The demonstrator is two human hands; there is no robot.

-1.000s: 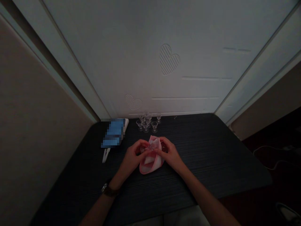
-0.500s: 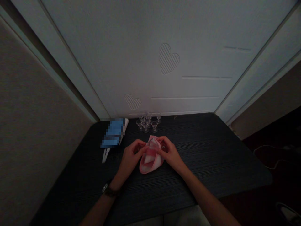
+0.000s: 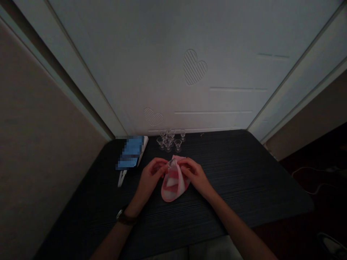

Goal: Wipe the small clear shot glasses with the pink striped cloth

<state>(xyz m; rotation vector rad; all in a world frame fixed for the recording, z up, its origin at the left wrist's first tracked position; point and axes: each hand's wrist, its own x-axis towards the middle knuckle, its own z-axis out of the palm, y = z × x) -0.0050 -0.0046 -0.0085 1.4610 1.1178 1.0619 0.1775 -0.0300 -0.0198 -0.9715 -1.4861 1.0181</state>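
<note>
A pink and white cloth hangs in folds between my hands over the dark table. Its upper part wraps a small clear glass, of which only a bit of the bowl shows. My left hand is closed around the glass from the left, thumb and fingers pinched at its side. From the right, my right hand grips the cloth, fingertips pressing it against the glass's rim. Just beyond my hands stand several small clear stemmed glasses in a cluster.
The dark wood-grain table backs onto a white panel with embossed hearts. At the left lies a white object with a blurred-out blue face, a white strap-like piece reaching forward from it. A white cable runs beyond the table's right edge.
My left hand has shifted slightly left. My right fingertips have moved left over the glass, and the cloth has folded further around it, covering more of the glass. The standing glasses stay put.
</note>
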